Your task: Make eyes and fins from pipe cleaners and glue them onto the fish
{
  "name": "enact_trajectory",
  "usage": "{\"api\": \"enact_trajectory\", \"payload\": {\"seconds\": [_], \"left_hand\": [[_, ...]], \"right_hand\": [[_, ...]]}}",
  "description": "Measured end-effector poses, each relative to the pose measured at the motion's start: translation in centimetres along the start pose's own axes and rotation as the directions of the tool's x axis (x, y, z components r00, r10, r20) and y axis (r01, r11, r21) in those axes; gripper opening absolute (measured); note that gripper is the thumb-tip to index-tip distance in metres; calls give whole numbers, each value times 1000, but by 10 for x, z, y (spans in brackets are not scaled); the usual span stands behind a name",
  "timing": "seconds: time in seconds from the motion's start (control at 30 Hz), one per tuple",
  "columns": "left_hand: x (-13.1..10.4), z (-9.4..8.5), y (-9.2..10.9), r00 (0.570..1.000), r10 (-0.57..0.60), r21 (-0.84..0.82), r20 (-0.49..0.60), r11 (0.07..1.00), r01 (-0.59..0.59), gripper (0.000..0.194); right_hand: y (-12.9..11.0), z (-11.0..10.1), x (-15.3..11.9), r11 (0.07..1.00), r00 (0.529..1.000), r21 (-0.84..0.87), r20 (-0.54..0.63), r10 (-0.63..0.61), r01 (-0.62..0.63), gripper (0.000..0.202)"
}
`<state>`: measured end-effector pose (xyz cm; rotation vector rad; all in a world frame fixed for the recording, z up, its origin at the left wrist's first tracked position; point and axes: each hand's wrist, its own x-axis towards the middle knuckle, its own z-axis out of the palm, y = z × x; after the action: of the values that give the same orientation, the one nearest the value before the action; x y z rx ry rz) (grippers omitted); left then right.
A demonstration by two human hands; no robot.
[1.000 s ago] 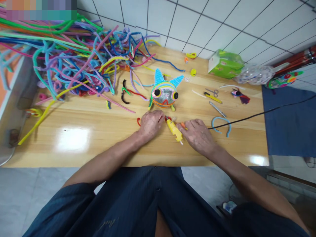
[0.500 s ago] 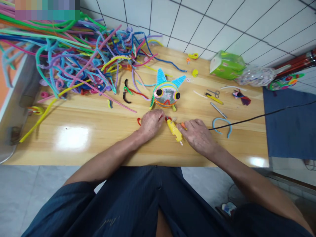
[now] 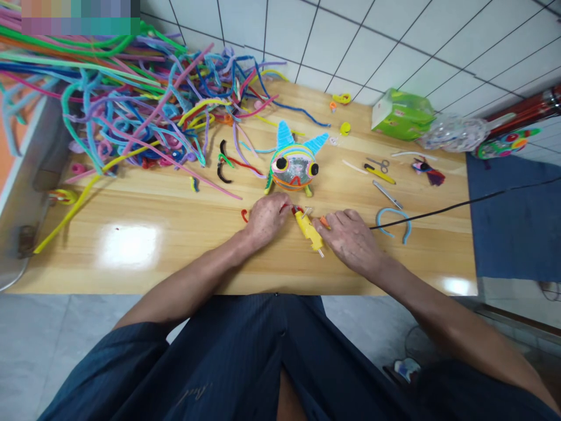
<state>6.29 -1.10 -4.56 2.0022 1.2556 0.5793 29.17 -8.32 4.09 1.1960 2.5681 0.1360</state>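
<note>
A yellow glue gun (image 3: 309,231) lies tilted on the wooden table (image 3: 197,251), its dark tip pointing up and left. My right hand (image 3: 350,238) is wrapped round its orange trigger side. Close to the tip, my left hand (image 3: 266,219) pinches a red pipe cleaner (image 3: 287,206), mostly hidden by the fingers. A curled red end (image 3: 244,216) shows left of that hand. Just beyond my hands stands a round craft figure (image 3: 294,164) with blue pointed ears, black eyes and a red mouth.
A heap of coloured pipe cleaners (image 3: 149,111) covers the back left. On the right lie scissors (image 3: 384,166), a yellow cutter (image 3: 379,173), a silver pen-like tool (image 3: 387,195) and a blue curved piece (image 3: 407,222). A black cord (image 3: 442,209) runs off right. A green box (image 3: 403,114) stands behind.
The red piece at my left hand now shows more beside the glue gun's tip. Both hands have otherwise barely moved, and the whole view has shifted slightly.
</note>
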Motion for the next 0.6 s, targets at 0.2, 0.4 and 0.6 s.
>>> {"api": "enact_trajectory", "payload": {"seconds": [0.2, 0.4, 0.6], "left_hand": [[1, -1, 0, 1000, 1, -5, -2, 1000, -1, 17], [2, -1, -2, 1000, -5, -3, -7, 1000, 5, 17], [2, -3, -1, 1000, -1, -25, -15, 1000, 0, 17]], "right_hand": [[0, 2, 0, 1000, 1000, 12, -12, 7, -7, 32], [0, -1, 1, 998, 1000, -62, -13, -20, 19, 30], [0, -3, 3, 999, 1000, -31, -2, -13, 13, 30]]}}
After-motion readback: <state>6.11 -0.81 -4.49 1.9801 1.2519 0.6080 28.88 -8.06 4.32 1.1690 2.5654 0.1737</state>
